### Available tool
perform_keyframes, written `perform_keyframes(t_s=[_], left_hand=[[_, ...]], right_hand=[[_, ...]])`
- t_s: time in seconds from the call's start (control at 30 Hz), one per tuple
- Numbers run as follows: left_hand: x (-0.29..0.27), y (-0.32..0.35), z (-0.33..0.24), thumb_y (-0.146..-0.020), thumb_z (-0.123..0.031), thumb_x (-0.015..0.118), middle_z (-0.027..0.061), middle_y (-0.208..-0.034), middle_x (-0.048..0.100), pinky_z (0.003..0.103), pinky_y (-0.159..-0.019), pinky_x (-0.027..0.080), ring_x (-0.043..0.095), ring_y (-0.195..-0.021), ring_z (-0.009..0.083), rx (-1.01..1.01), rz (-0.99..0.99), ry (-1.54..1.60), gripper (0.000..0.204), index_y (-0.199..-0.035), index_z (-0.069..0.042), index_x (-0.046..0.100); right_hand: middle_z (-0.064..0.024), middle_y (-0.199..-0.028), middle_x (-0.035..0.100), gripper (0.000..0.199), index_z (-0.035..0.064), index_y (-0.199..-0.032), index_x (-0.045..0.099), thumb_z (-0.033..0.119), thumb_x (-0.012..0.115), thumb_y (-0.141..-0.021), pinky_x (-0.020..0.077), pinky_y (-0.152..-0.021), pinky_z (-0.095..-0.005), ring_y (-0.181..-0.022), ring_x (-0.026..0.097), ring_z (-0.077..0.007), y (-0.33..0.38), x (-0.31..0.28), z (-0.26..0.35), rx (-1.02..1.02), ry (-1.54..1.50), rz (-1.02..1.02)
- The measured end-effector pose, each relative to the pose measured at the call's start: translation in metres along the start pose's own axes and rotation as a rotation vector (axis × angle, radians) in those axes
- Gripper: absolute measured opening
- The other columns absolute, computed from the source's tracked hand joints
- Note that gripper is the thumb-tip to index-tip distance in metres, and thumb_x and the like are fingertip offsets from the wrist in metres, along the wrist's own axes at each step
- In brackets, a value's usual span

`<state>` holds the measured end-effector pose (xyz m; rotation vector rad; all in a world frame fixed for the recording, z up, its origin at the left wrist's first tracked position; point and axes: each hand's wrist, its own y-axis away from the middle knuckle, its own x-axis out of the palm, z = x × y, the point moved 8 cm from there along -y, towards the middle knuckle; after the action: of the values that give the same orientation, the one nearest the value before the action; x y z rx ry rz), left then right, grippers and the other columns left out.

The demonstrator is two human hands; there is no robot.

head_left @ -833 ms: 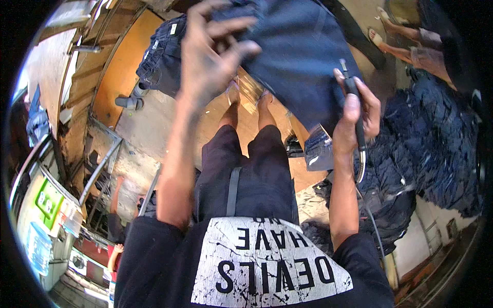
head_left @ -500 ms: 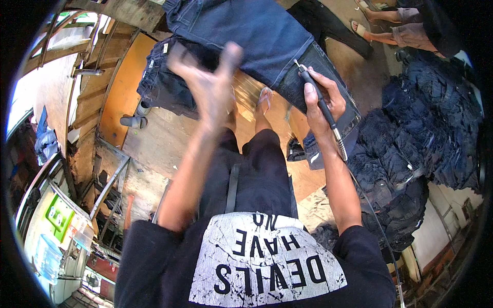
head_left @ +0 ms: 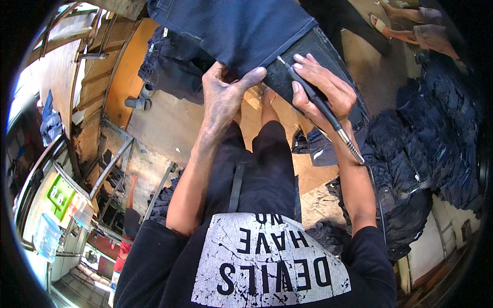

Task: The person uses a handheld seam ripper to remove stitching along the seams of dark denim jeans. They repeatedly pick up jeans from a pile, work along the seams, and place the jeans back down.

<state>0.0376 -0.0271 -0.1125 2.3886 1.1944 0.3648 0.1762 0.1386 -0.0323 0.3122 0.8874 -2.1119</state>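
Observation:
Dark blue denim trousers [head_left: 241,31] lie stretched over a dark flat board [head_left: 328,61], whose corner shows past the stitched hem. My left hand [head_left: 226,92] is closed on the near edge of the denim, its thumb on top and its fingers partly hidden underneath. In my right hand [head_left: 328,97] is a slim black pen-shaped rotary tool [head_left: 321,105]. Its fine metal tip points left, just over the board near the hem. A spring sleeve and a thin cable run back from the tool along my right forearm.
A big heap of dark denim [head_left: 436,133] spreads at the right. More folded trousers [head_left: 172,66] lie at the left, above grey slippers [head_left: 138,103] on the floor. Another person's legs [head_left: 411,33] show at the upper right. A green tray [head_left: 59,197] and clear-blue water jug [head_left: 47,237] stand lower left.
My left hand, blurred and spread in the air before, has come down and taken hold of the denim's edge. The tool's tip has moved left, and the denim sits slightly differently.

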Motion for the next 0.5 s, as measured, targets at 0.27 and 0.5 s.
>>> perform_keyframes(t_s=[0.27, 0.5], left_hand=[[-0.009, 0.001, 0.021, -0.084, -0.013, 0.098, 0.0133, -0.104, 0.077, 0.029, -0.089, 0.062, 0.074, -0.094, 0.0157, 0.063, -0.026, 0.173, 0.047, -0.117, 0.007, 0.072], [-0.009, 0.001, 0.021, -0.083, -0.013, 0.098, 0.0138, -0.102, 0.077, 0.032, -0.089, 0.065, 0.076, -0.095, 0.0167, 0.092, -0.019, 0.159, 0.048, -0.118, 0.008, 0.072]], right_hand=[[-0.0151, -0.099, 0.083, 0.023, -0.0010, -0.101, 0.083, 0.005, 0.084, -0.079, 0.0659, -0.101, -0.0474, -0.105, 0.082, -0.0318, 0.002, 0.021, 0.008, -0.009, -0.021, 0.117], [-0.0151, -0.102, 0.083, 0.024, -0.0003, -0.104, 0.084, 0.007, 0.084, -0.081, 0.0651, -0.103, -0.0483, -0.108, 0.082, -0.0321, 0.006, 0.027, 0.008, -0.018, -0.017, 0.182]])
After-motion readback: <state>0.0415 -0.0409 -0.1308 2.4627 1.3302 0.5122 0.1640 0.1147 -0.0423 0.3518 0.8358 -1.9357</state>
